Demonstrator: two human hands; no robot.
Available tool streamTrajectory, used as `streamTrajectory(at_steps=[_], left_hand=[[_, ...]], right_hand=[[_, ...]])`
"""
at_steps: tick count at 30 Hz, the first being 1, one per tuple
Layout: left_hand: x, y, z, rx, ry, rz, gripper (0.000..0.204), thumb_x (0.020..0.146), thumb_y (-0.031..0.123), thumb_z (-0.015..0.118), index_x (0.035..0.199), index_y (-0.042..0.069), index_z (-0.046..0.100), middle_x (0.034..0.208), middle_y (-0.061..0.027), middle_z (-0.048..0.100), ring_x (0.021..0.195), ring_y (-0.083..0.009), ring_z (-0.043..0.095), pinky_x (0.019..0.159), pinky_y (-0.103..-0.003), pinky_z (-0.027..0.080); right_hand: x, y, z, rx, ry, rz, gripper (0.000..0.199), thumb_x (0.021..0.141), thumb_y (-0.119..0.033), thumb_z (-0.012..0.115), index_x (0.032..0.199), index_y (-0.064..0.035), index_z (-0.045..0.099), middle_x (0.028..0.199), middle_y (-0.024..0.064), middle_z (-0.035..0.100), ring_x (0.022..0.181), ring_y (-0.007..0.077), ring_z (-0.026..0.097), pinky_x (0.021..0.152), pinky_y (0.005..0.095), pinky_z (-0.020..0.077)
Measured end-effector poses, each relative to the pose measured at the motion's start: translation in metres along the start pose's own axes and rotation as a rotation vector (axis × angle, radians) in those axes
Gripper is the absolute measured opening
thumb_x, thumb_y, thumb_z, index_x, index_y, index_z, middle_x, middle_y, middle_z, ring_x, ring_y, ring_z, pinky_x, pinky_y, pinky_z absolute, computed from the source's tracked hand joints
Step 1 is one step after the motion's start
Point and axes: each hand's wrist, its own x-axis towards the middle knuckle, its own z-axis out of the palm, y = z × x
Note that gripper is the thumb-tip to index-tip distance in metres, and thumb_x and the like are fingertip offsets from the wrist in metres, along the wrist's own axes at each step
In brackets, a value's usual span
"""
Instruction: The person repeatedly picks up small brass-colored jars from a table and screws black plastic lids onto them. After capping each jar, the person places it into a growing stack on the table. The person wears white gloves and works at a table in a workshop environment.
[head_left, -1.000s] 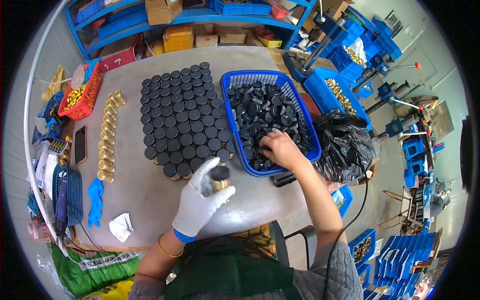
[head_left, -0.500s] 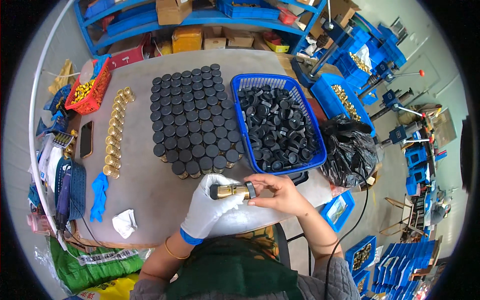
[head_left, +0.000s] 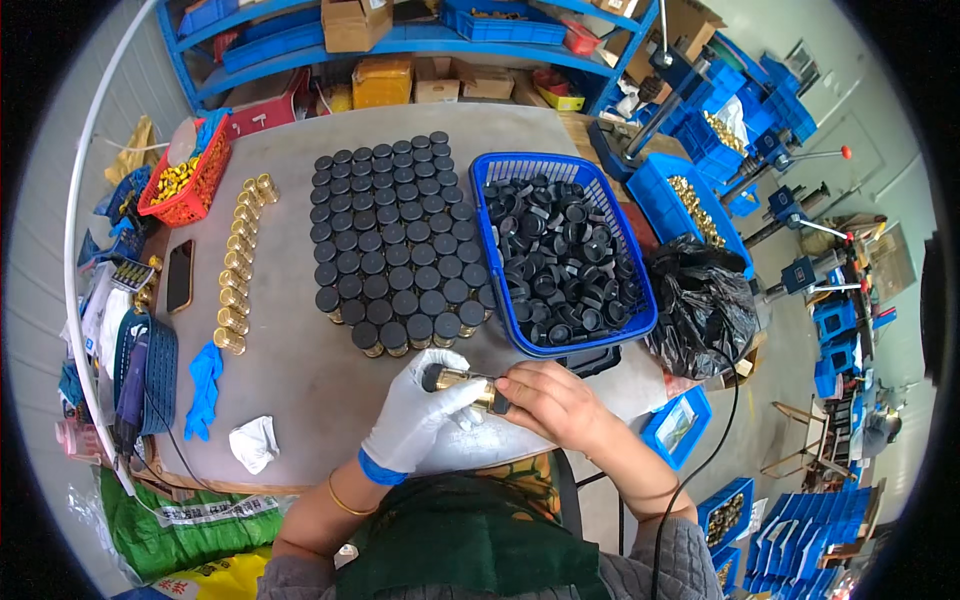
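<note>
Above the table's near edge, my left hand [head_left: 408, 418], in a white glove, is wrapped round a brass fitting [head_left: 454, 379]. The fitting lies tilted, its right end lower, with a black cap on each end. My bare right hand [head_left: 558, 402] has its fingers closed over the right-end cap, mostly covering it. Just beyond my hands stands a block of brass fittings with black caps [head_left: 405, 303] on top, in close rows. To their right, loose black caps [head_left: 560, 250] fill a blue basket [head_left: 596, 347]. Uncapped brass fittings [head_left: 236, 284] form a line on the left.
A phone [head_left: 180, 275], a blue glove [head_left: 204, 390] and a crumpled white cloth [head_left: 254, 444] lie on the left. Behind them is a red basket [head_left: 205, 190] of yellow parts. A black plastic bag [head_left: 703, 305] and lever presses [head_left: 795, 215] stand at right.
My right fingers have closed over the right-end cap, where before they were spread beside it. The fitting's right end has dipped. The whole view has shifted slightly.
</note>
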Motion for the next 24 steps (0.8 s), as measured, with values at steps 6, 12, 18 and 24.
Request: streamTrajectory(at_steps=[6,12,18,24], left_hand=[[-0.004,0.001,0.006,0.302,0.013,0.352,0.027,0.079,0.003,0.073,0.100,0.002,0.056,0.093,-0.0058,0.063,0.080,-0.0099,0.061,0.069,-0.026,0.051],[-0.007,0.002,0.003,0.052,0.062,0.008,0.024,0.079,0.002,0.072,0.098,0.003,0.058,0.096,-0.0043,0.062,0.087,-0.0091,0.059,0.075,-0.025,0.050],[-0.009,0.004,0.003,-0.115,-0.010,0.011,0.029,0.079,0.002,0.072,0.103,0.003,0.056,0.096,-0.0044,0.062,0.090,-0.0101,0.060,0.077,-0.026,0.050],[-0.011,0.002,0.004,0.387,0.020,0.443,0.033,0.077,0.002,0.072,0.105,0.003,0.054,0.098,-0.0094,0.062,0.083,-0.0140,0.063,0.072,-0.028,0.054]], right_hand=[[0.001,-0.004,-0.009,0.401,-0.104,0.545,0.054,0.072,-0.026,0.081,0.112,0.0003,0.058,0.097,0.0123,0.065,0.082,0.0234,0.065,0.075,0.0323,0.0528],[0.012,-0.002,-0.017,0.218,-0.109,0.179,0.042,0.075,-0.020,0.078,0.108,-0.0011,0.061,0.096,0.0110,0.064,0.084,0.0253,0.064,0.072,0.0338,0.0516],[0.018,-0.001,-0.018,0.155,-0.062,0.063,0.042,0.075,-0.014,0.077,0.112,-0.0024,0.061,0.101,0.0117,0.064,0.091,0.0289,0.063,0.079,0.0368,0.0514],[0.006,-0.010,-0.008,0.463,-0.078,0.497,0.045,0.074,-0.014,0.078,0.113,-0.0019,0.061,0.108,0.0135,0.064,0.092,0.0279,0.063,0.083,0.0349,0.0516]])
